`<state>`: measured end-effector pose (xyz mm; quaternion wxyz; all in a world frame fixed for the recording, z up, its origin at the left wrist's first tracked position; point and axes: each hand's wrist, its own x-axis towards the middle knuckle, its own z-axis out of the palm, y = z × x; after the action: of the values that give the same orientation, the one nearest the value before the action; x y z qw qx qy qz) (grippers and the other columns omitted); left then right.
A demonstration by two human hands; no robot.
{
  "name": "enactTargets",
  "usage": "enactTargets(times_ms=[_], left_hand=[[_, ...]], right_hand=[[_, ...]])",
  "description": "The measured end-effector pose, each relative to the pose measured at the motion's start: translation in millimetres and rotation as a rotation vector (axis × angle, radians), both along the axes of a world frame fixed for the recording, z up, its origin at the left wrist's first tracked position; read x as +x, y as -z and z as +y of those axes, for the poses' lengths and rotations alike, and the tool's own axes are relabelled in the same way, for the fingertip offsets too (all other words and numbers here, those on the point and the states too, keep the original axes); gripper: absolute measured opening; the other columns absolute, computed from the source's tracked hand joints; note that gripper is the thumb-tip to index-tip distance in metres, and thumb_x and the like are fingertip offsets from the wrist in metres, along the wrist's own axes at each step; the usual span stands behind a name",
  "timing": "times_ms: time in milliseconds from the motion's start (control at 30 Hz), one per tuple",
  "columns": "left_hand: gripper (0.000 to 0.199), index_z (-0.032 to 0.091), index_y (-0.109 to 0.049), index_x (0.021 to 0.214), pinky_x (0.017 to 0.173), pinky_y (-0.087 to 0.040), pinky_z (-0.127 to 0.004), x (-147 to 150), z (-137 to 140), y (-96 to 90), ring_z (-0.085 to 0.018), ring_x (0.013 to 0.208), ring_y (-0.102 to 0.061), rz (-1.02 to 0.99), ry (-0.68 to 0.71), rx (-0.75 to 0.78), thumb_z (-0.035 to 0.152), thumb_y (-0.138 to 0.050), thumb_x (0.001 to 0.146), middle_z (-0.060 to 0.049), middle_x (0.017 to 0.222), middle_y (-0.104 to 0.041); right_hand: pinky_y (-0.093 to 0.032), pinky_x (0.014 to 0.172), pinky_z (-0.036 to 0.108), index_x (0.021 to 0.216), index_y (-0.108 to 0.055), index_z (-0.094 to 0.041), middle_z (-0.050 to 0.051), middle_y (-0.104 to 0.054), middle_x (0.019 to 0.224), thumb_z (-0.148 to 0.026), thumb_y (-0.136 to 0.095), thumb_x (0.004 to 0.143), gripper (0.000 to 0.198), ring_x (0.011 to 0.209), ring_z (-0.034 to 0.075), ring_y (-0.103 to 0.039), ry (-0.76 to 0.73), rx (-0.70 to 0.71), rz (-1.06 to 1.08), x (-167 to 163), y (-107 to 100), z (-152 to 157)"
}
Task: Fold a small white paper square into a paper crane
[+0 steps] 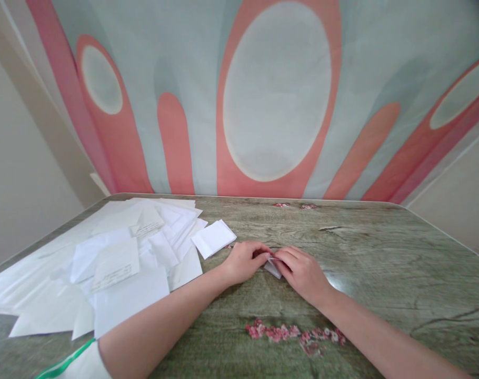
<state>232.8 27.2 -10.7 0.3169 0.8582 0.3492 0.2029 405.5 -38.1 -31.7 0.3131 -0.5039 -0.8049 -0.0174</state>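
A small folded piece of white paper (272, 268) is pinched between my two hands, just above the middle of the table. My left hand (247, 260) grips its left side with thumb and fingers. My right hand (301, 271) grips the other side, fingers closed on the edge. Much of the paper is hidden behind the fingers. Just beyond my left hand lies a small stack of folded white paper (213, 238), apart from it.
A spread-out heap of white paper sheets (132, 310) covers the table's left side, some pieces with handwriting. The wood-patterned table (381, 252) bears printed pink flowers (279, 332). A patterned red and grey-green backdrop (200, 131) stands along its far edge.
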Motion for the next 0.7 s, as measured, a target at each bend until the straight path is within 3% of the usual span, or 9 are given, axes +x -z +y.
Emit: enactTargets(times_ms=[400, 700], left_hand=[[0.025, 0.021, -0.068, 0.095, 0.072, -0.045, -0.024, -1.1, 0.1, 2.3, -0.016, 0.077, -0.060, -0.031, 0.005, -0.001, 0.034, -0.050, 0.083, -0.001, 0.086, -0.070], [0.025, 0.022, -0.069, 0.098, 0.074, -0.044, -0.023, -3.1, 3.5, 2.6, -0.016, 0.081, -0.061, -0.081, 0.089, -0.020, 0.032, -0.051, 0.084, -0.002, 0.088, -0.069]], right_hand=[[-0.047, 0.066, 0.029, 0.085, -0.059, -0.021, 0.003, -0.062, 0.079, -0.019, -0.051, 0.085, 0.009, 0.073, 0.018, -0.060, 0.012, -0.099, 0.243, -0.5, -4.3, 0.1], [-0.047, 0.066, 0.028, 0.086, -0.060, -0.021, 0.001, -0.064, 0.077, -0.021, -0.052, 0.083, 0.008, 0.070, 0.016, -0.060, 0.060, -0.150, 0.284, 0.6, -2.6, -0.1]])
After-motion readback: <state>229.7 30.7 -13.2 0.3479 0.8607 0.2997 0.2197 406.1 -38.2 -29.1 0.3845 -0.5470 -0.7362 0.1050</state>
